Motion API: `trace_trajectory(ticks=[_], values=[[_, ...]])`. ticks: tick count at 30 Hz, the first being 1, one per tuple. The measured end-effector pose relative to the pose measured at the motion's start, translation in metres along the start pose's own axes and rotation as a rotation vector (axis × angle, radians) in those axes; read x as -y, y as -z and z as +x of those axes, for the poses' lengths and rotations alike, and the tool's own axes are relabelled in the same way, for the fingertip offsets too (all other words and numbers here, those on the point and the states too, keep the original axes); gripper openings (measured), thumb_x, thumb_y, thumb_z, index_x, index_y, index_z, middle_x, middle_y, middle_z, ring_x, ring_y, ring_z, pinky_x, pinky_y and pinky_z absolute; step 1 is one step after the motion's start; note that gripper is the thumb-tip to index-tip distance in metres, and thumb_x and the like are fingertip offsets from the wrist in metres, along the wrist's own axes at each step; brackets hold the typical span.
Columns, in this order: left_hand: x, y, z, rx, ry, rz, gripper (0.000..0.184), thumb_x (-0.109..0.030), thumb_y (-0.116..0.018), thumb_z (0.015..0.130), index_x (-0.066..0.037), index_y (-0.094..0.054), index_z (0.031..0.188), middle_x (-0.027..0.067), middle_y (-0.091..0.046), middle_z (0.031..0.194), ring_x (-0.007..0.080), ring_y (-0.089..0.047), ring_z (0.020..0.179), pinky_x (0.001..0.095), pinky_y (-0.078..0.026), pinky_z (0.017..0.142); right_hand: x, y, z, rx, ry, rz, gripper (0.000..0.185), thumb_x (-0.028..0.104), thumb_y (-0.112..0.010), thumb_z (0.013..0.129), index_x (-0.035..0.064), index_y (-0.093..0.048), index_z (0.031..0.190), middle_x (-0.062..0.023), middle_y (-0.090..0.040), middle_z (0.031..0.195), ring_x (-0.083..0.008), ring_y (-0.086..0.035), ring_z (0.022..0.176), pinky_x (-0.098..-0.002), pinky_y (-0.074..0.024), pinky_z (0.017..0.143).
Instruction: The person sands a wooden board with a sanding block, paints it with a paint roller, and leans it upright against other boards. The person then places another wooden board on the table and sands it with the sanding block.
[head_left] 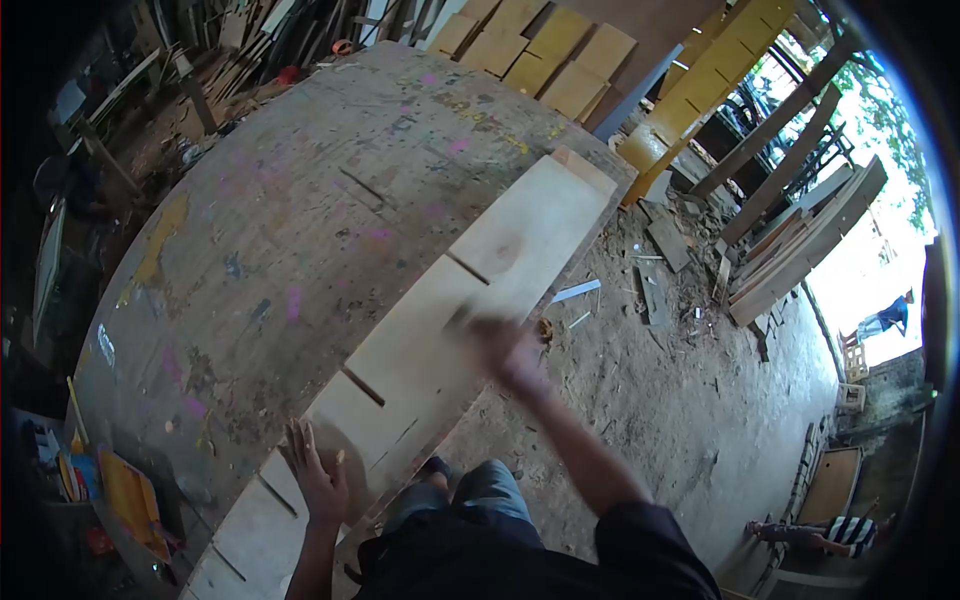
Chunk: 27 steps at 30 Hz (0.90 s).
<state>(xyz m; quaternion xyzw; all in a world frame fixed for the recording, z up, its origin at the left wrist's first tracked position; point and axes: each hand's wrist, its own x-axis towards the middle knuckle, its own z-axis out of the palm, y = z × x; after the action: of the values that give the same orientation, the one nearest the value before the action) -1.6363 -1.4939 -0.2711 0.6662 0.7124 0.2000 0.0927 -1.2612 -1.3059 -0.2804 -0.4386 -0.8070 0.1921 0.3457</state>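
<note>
A long pale wooden board (pixel 420 340) with several short dark slots cut in from its left edge lies diagonally along the right edge of the paint-stained table (pixel 270 240). My left hand (pixel 318 475) rests on the lower part of the board, fingers spread, between two slots. Over the board's middle, my right hand (pixel 500 345) is smeared by motion. A small dark blurred thing shows at its fingers; what it is and how it is held cannot be made out.
Wooden panels (pixel 540 60) stand beyond the table's far edge. At the right, boards (pixel 810 240) lean in a stack above floor scraps (pixel 655 250). A yellow slotted board (pixel 700 90) stands upright. An orange container (pixel 135 500) is lower left. A person (pixel 850 535) is lower right.
</note>
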Motion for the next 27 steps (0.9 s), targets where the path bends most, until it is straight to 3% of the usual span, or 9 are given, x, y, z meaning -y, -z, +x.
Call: trace_trajectory(ticks=[2, 3, 5, 9, 10, 14, 20, 26, 27], values=[[-0.019, -0.012, 0.015, -0.02, 0.005, 0.005, 0.071, -0.023, -0.061, 0.102, 0.002, -0.033, 0.163, 0.0257, -0.033, 0.169, 0.0437, -0.023, 0.161, 0.0628, -0.013, 0.13, -0.076, 0.096, 0.061, -0.521, 0.143, -0.695, 0.02, 0.01, -0.059, 0.098, 0.0114, -0.074, 0.111, -0.0116, -0.069, 0.086, -0.0303, -0.061, 0.067, -0.0451, -0.0496, 0.057], [-0.023, -0.014, 0.015, -0.05, 0.012, 0.049, 0.07, -0.022, -0.062, 0.102, 0.002, -0.035, 0.161, 0.025, -0.036, 0.167, 0.0435, -0.025, 0.16, 0.0632, -0.014, 0.13, -0.086, 0.094, 0.059, -0.52, 0.142, -0.692, 0.02, 0.01, -0.059, 0.098, 0.0114, -0.074, 0.111, -0.0116, -0.069, 0.086, -0.0303, -0.061, 0.067, -0.0451, -0.0496, 0.057], [-0.025, -0.016, 0.016, -0.085, 0.048, 0.096, 0.065, -0.022, -0.061, 0.101, 0.003, -0.042, 0.157, 0.0239, -0.041, 0.164, 0.043, -0.031, 0.157, 0.0632, -0.016, 0.13, -0.077, 0.043, 0.04, -0.134, -0.072, -0.59, 0.026, 0.012, -0.056, 0.1, 0.0069, -0.068, 0.123, -0.0143, -0.068, 0.099, -0.031, -0.062, 0.087, -0.0483, -0.0494, 0.076], [-0.029, -0.018, 0.018, -0.087, 0.072, 0.108, 0.059, -0.022, -0.057, 0.102, 0.004, -0.046, 0.154, 0.0245, -0.042, 0.163, 0.0426, -0.033, 0.157, 0.0619, -0.016, 0.131, 0.034, -0.077, -0.067, 0.228, 0.401, -0.529, 0.046, 0.018, -0.051, 0.106, -0.002, -0.054, 0.147, -0.0198, -0.066, 0.125, -0.0322, -0.063, 0.127, -0.0549, -0.0489, 0.115], [-0.03, -0.018, 0.02, -0.086, 0.082, 0.111, 0.059, -0.022, -0.057, 0.102, 0.004, -0.046, 0.154, 0.0245, -0.042, 0.163, 0.0426, -0.033, 0.157, 0.0619, -0.016, 0.131, 0.072, -0.023, -0.021, 0.283, 0.382, -0.276, 0.052, 0.016, -0.049, 0.106, -0.0057, -0.044, 0.153, -0.0268, -0.065, 0.125, -0.034, -0.068, 0.119, -0.0492, -0.0565, 0.106], [-0.017, -0.032, 0.021, -0.061, 0.158, 0.171, 0.056, -0.015, -0.053, 0.101, 0.003, -0.048, 0.154, 0.0223, -0.045, 0.163, 0.0407, -0.035, 0.157, 0.0589, -0.018, 0.131, -0.242, 0.095, 0.074, -0.079, -0.186, -0.474, 0.03, 0.013, -0.061, 0.099, 0.0065, -0.066, 0.128, -0.0149, -0.07, 0.102, -0.0284, -0.069, 0.095, -0.0429, -0.0556, 0.081], [-0.033, -0.03, 0.028, -0.072, 0.209, 0.218, 0.05, -0.01, -0.049, 0.106, 0.001, -0.049, 0.154, 0.0184, -0.048, 0.163, 0.0388, -0.035, 0.158, 0.0578, -0.021, 0.131, -0.253, 0.092, 0.128, -0.195, 0.138, -1.139, 0.045, 0.025, -0.058, 0.109, 0.0102, -0.051, 0.151, -0.0098, -0.07, 0.121, -0.0266, -0.069, 0.1, -0.0394, -0.0593, 0.091], [-0.059, -0.044, 0.033, -0.15, 0.402, 0.215, 0.047, -0.012, -0.044, 0.11, -0.002, -0.049, 0.156, 0.015, -0.046, 0.165, 0.0345, -0.032, 0.16, 0.0558, -0.017, 0.132, -0.216, 0.08, 0.132, 0.058, 0.331, -0.489, 0.044, 0.023, -0.059, 0.107, 0.0051, -0.057, 0.147, -0.0123, -0.065, 0.129, -0.0264, -0.064, 0.112, -0.0487, -0.0507, 0.098], [-0.061, -0.044, 0.037, -0.163, 0.401, 0.195, 0.047, -0.013, -0.044, 0.111, -0.003, -0.049, 0.156, 0.0146, -0.047, 0.165, 0.0342, -0.031, 0.16, 0.0554, -0.016, 0.133, -0.276, 0.109, 0.166, -0.028, 0.099, -0.532, 0.035, 0.023, -0.061, 0.106, 0.0051, -0.063, 0.136, -0.0147, -0.067, 0.12, -0.0295, -0.064, 0.106, -0.0494, -0.0514, 0.093]])
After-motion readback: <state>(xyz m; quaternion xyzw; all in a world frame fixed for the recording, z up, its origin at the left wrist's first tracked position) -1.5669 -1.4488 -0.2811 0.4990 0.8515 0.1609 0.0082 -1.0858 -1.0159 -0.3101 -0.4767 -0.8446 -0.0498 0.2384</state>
